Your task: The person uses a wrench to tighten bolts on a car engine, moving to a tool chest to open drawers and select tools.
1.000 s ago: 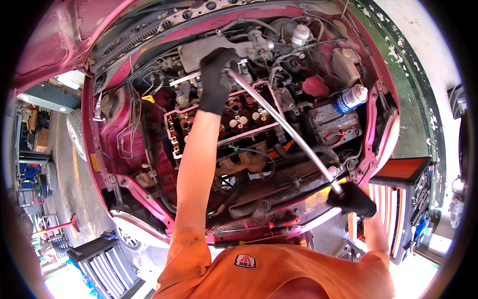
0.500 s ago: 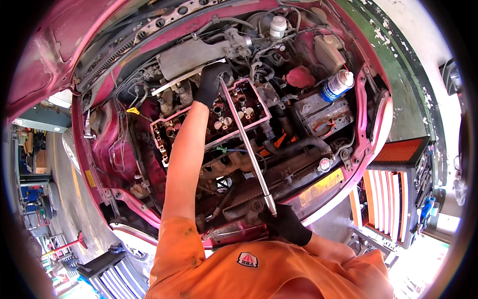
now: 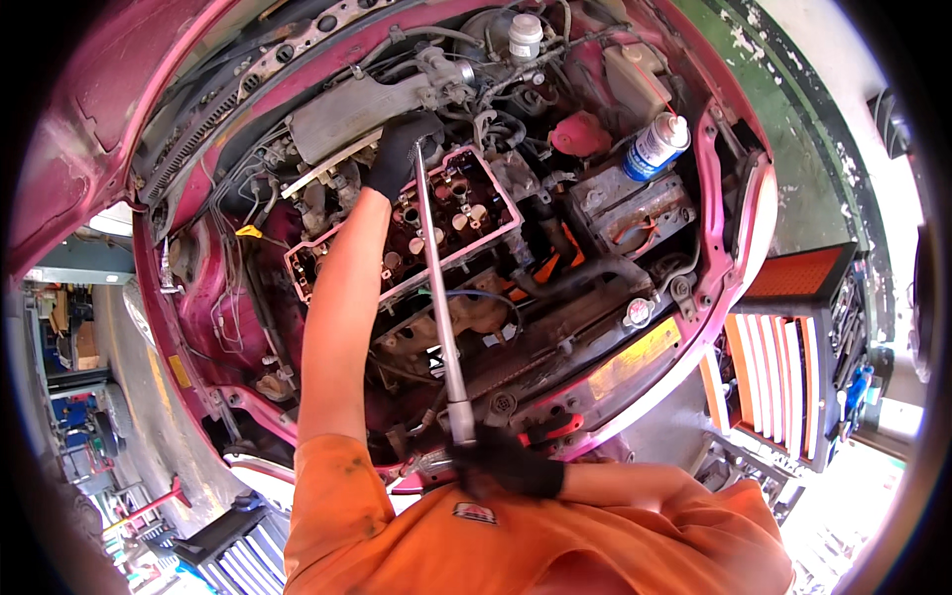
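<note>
A long silver socket wrench (image 3: 441,297) lies slantwise across the front of an open engine, its head end far from me and its thicker grip close to my body. My left hand (image 3: 405,151), in a black glove, is closed over the head end, above the far edge of the cylinder head (image 3: 436,234). The glove hides the wrench's head and whatever it sits on. My right hand (image 3: 506,468), also in a black glove and slightly blurred, is wrapped round the grip end above the car's front edge. Valve-train parts show inside the uncovered cylinder head.
A blue and white spray can (image 3: 656,147) stands on the battery (image 3: 637,213). Hoses and the radiator support (image 3: 635,357) lie between me and the engine. A tool cabinet (image 3: 778,372) stands at the right, another (image 3: 238,545) at the lower left. The raised hood (image 3: 79,129) is upper left.
My right hand has swung the wrench's grip end to the left and a little nearer me. My left hand stays at the head end. The whole view has shifted slightly.
</note>
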Action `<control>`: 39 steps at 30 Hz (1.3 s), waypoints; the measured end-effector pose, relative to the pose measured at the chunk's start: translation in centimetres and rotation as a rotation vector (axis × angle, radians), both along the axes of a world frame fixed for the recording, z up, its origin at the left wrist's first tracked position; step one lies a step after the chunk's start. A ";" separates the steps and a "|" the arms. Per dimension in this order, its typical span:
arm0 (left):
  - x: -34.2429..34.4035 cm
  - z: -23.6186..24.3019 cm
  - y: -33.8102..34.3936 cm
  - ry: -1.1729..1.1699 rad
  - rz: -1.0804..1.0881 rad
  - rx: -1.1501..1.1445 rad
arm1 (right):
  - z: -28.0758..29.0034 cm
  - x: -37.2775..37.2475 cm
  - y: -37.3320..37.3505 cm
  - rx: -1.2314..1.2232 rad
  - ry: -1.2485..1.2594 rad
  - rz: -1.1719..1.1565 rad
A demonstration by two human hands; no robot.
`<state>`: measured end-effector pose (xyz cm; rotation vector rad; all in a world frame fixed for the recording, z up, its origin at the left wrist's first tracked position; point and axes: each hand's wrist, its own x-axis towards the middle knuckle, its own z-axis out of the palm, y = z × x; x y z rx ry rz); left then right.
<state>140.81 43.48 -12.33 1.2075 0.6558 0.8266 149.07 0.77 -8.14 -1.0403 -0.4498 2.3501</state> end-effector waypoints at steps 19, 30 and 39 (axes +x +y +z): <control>-2.7 2.9 1.7 0.626 0.092 0.155 | 0.9 -21.8 11.8 -0.109 0.536 -0.092; -4.6 2.6 0.1 0.570 0.156 0.050 | -2.1 -22.5 10.3 -0.167 0.564 -0.035; 0.3 -1.2 0.4 0.664 0.065 0.408 | -0.2 -11.7 4.3 -0.396 0.758 0.048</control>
